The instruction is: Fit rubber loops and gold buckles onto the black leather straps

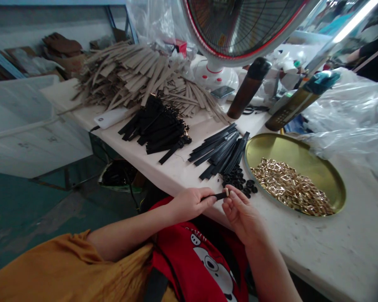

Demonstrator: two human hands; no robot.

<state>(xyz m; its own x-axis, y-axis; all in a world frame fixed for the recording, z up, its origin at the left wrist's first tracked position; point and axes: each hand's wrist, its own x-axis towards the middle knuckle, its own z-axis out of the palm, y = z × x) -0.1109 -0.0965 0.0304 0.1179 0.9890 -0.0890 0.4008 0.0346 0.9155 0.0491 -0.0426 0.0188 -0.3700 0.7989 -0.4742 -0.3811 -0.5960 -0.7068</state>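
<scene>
Between thumb and fingers my left hand (193, 204) pinches a short black strap (219, 196) at the table's front edge. My right hand (242, 209) grips a small gold metal buckle (227, 192) at the strap's right end; whether the strap runs through it I cannot tell. Just behind the hands lies a heap of small black rings (239, 180). Flat black strips (223, 151) are fanned out beyond them. To the right, a round gold tray (329, 167) bears a pile of gold metal pieces (291, 186).
A pile of black straps with gold fittings (157, 126) sits left of the strips. Behind it are many beige strips (129, 75). A fan (214, 75), a brown bottle (248, 88), a second bottle (297, 102) and plastic bags (359, 113) stand at the back.
</scene>
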